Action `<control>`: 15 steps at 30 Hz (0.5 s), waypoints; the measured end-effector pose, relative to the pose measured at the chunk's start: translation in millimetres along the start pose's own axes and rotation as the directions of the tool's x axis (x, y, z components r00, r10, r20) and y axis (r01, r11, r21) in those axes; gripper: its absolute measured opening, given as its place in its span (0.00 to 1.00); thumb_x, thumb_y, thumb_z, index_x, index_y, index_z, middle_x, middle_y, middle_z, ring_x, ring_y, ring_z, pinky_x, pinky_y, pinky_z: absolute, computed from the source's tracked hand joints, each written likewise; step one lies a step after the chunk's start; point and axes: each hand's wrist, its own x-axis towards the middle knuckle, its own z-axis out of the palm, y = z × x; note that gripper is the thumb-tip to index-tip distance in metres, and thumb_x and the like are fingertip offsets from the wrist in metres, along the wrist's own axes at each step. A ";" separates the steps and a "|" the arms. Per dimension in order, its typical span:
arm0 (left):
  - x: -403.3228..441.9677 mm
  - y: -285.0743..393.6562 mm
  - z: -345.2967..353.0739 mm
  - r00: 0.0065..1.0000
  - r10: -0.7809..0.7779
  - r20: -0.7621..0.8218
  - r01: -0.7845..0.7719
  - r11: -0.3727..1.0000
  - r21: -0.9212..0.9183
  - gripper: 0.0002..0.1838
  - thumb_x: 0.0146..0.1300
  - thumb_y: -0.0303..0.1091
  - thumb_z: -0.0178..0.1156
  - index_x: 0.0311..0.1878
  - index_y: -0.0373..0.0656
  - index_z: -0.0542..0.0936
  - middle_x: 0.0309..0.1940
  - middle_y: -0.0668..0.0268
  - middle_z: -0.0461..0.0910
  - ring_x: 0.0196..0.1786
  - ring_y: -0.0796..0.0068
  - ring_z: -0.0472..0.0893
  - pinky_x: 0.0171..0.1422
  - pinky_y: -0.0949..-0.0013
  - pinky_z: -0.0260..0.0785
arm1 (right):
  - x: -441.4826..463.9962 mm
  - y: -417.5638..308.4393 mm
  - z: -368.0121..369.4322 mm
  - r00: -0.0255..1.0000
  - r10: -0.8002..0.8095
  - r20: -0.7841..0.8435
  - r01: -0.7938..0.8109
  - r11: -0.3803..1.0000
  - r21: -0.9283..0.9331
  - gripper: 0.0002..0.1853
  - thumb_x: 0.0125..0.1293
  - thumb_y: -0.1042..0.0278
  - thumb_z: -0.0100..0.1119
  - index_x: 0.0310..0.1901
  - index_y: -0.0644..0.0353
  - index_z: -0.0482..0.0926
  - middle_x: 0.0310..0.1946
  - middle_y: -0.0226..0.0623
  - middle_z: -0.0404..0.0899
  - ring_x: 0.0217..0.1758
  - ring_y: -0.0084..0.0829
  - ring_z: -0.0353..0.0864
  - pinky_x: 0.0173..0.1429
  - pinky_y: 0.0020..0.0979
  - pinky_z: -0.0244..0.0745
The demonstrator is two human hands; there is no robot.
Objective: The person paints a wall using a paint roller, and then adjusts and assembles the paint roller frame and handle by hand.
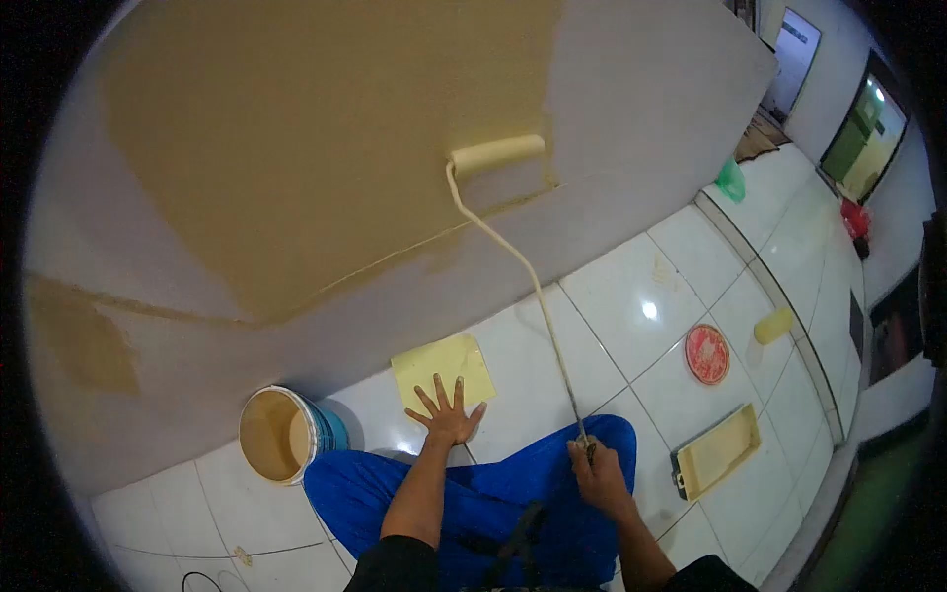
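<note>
Tan paint [326, 128] partly covers the wall [651, 109], where the roller [498, 155] rests; coating seems underway. The right hand [599, 476] wraps its handle [584, 444]; the left hand [450, 422] lies spread on a sheet [434, 363]. The next stroke likely needs even pressure.

Single head cam, looks fwd & down over blue trousers [572, 508], v. close at btm; wall [335, 128] farther off, up top, tilted; floor [597, 321] below & to R; wide lens, dark rounded edges.

Dim indoor light leaves a bright glare spot on the white floor tiles [604, 288] and a soft shadow beside the paint bucket [266, 434]. Fisheye distortion bends the right side; black vignetting swallows the corners.
</note>
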 end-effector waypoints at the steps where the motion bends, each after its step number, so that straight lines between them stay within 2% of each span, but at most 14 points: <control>1: -0.1 -1.1 1.7 1.000 0.009 -0.024 -0.010 1.000 -0.006 0.48 0.57 0.76 0.32 0.74 0.59 0.37 0.73 0.57 0.19 0.70 0.35 0.17 0.59 0.19 0.16 | -4.3 11.9 3.2 1.000 0.019 0.017 -0.019 1.000 -0.021 0.17 0.70 0.59 0.50 0.30 0.66 0.71 0.15 0.38 0.69 0.18 0.26 0.66 0.25 0.32 0.63; 2: -0.5 -2.2 2.5 1.000 0.007 -0.028 -0.007 1.000 -0.008 0.48 0.57 0.76 0.32 0.74 0.59 0.37 0.73 0.57 0.19 0.70 0.35 0.17 0.59 0.19 0.16 | -7.8 17.1 4.2 0.999 0.039 0.032 -0.037 0.999 -0.039 0.18 0.69 0.57 0.51 0.31 0.68 0.71 0.15 0.43 0.70 0.18 0.29 0.68 0.25 0.34 0.64; 5: -3.3 -1.5 -0.3 0.999 0.024 -0.029 -0.025 0.999 -0.039 0.48 0.56 0.76 0.33 0.74 0.59 0.38 0.73 0.56 0.19 0.70 0.35 0.17 0.59 0.19 0.15 | -12.7 18.9 1.8 0.998 0.057 0.035 -0.057 0.998 -0.013 0.18 0.70 0.57 0.50 0.31 0.67 0.72 0.15 0.43 0.70 0.18 0.30 0.68 0.26 0.34 0.64; 11: -2.4 1.4 1.8 0.999 0.003 -0.038 -0.004 1.000 -0.028 0.46 0.58 0.74 0.34 0.74 0.61 0.39 0.73 0.58 0.20 0.71 0.36 0.18 0.60 0.19 0.15 | -2.2 -9.0 -20.1 1.000 -0.015 -0.010 0.014 0.999 -0.050 0.17 0.70 0.59 0.50 0.29 0.66 0.71 0.16 0.44 0.71 0.17 0.32 0.70 0.24 0.35 0.63; 14: -1.5 0.6 5.2 0.998 0.019 -0.065 -0.022 0.999 -0.045 0.47 0.58 0.74 0.35 0.74 0.60 0.40 0.73 0.58 0.20 0.70 0.36 0.18 0.59 0.19 0.14 | 4.3 -22.8 -31.2 0.992 -0.120 -0.036 0.119 0.992 -0.049 0.16 0.70 0.61 0.50 0.29 0.65 0.70 0.16 0.44 0.70 0.17 0.33 0.69 0.24 0.35 0.63; 15: 0.7 0.8 8.1 0.997 0.019 -0.068 -0.022 0.999 -0.044 0.47 0.57 0.75 0.34 0.74 0.59 0.40 0.73 0.58 0.19 0.70 0.36 0.17 0.59 0.20 0.14 | 5.3 -20.1 -33.3 0.990 -0.139 -0.036 0.135 0.985 -0.104 0.15 0.70 0.62 0.50 0.29 0.65 0.70 0.16 0.44 0.70 0.17 0.37 0.69 0.24 0.36 0.62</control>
